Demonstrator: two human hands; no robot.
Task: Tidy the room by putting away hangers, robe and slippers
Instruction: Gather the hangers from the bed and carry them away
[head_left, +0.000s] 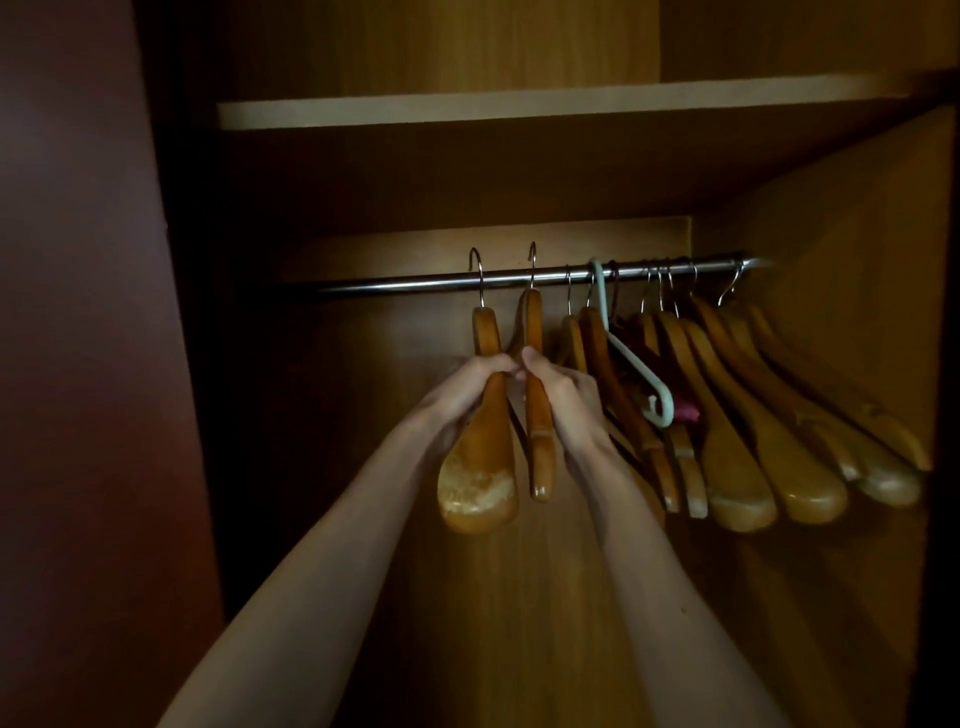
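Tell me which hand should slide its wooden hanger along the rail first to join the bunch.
Right. The right hand grips the wooden hanger nearer the hanging bunch on the rail; the left hand's hanger sits behind it.

Two hands, left (470, 387) and right (566, 389), each gripping a wooden hanger (483, 467) at the rail (415, 286).

Two bare forearms come up from the bottom edge of the head view, long and slim, with no sleeves, cuffs, watch, bracelet or rings showing anywhere behind the fingers. The left hand (462, 395) and the right hand (566, 400) wear no gloves. Dim light leaves nails and finer marks on the fingers (530, 358) too dark to tell.
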